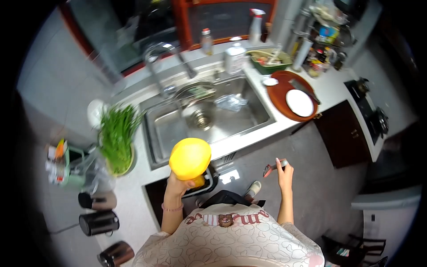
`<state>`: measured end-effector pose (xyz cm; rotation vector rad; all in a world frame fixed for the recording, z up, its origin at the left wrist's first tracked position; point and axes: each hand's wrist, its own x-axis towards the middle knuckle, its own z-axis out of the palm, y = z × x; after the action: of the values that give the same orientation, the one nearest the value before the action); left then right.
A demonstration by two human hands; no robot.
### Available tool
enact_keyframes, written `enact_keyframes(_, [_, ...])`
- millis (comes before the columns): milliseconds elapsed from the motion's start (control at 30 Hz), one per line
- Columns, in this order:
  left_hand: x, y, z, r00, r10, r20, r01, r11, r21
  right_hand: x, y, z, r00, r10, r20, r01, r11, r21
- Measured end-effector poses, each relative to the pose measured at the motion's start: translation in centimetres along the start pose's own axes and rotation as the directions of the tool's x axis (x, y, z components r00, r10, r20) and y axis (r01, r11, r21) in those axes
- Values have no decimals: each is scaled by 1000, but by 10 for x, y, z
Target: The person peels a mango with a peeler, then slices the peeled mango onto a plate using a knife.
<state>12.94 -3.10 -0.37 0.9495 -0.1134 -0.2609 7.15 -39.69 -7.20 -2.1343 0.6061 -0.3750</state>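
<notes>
In my left hand (179, 183) is a large, smooth yellow object (190, 159), held up in front of the sink's near edge; my fingers wrap round its lower part. A pink band circles that wrist. My right hand (285, 172) is closed on the pale handle of a small peeler-like tool (267, 170), whose reddish head points left, over the floor. The two hands are well apart. Beyond them lies the steel sink (231, 129), with crumpled clear plastic (231, 103) in its basin.
Left of the sink stands a bowl of green leafy stalks (116, 138). To the right, a round brown board (280, 100) holds a white plate (300, 103) and a knife. Below my left hand is a dark bin (209, 183). A faucet (153, 73) rises behind the sink.
</notes>
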Motion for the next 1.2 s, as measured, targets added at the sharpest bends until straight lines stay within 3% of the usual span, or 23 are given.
enact_keyframes(67, [24, -26, 41, 999, 32, 37, -38, 988, 149, 25, 25, -41, 997, 71, -23, -71, 997, 8])
enact_keyframes(167, [57, -74, 109, 997, 66, 48, -72, 988, 136, 72, 57, -97, 996, 75, -53, -73, 996, 44])
enact_keyframes(233, [79, -115, 149, 999, 32, 17, -33, 999, 14, 101, 90, -131, 994, 111, -22, -109, 988, 106])
enact_keyframes(333, [103, -166, 185, 1000, -15, -23, 13, 998, -57, 144, 129, -165, 986, 166, -19, -148, 919, 366])
enact_keyframes(467, [136, -182, 239, 996, 25, -82, -25, 1000, 7, 205, 146, -200, 944, 305, 125, -309, 688, 656])
enact_keyframes(567, [159, -189, 251, 994, 28, -103, -20, 997, 76, 260, 160, -203, 919, 294, 262, -383, 514, 767])
enact_keyframes(667, [187, -198, 254, 985, 65, -160, -45, 991, 129, 344, 213, -185, 858, 219, 464, -498, 575, 649])
enact_keyframes(733, [208, -211, 249, 973, 107, -203, -75, 984, 161, 398, 214, -164, 893, 189, 409, -391, 776, 494])
enact_keyframes(767, [220, -217, 247, 974, 102, -202, -69, 984, 164, 428, 217, -153, 936, 100, 337, -260, 841, 474])
enact_keyframes(800, [230, -222, 248, 970, 105, -219, -68, 983, 169, 454, 222, -140, 963, 1, 269, -124, 888, 443])
enact_keyframes(900, [273, -230, 262, 955, 145, -257, -108, 982, 154, 525, 206, -112, 980, 56, 193, -120, 933, 340])
enact_keyframes(933, [283, -232, 269, 951, 152, -271, -116, 983, 142, 543, 207, -104, 982, -99, 162, 51, 958, 281])
enact_keyframes(1000, [298, -232, 281, 942, 167, -291, -132, 982, 137, 576, 203, -83, 902, -412, 127, 389, 906, 169])
enact_keyframes(1067, [307, -229, 298, 934, 181, -307, -142, 979, 145, 596, 200, -60, 845, -478, 239, 486, 874, 27])
enact_keyframes(1200, [314, -232, 328, 903, 247, -352, -202, 966, 160, 618, 200, -6, 725, -598, 343, 641, 767, -17])
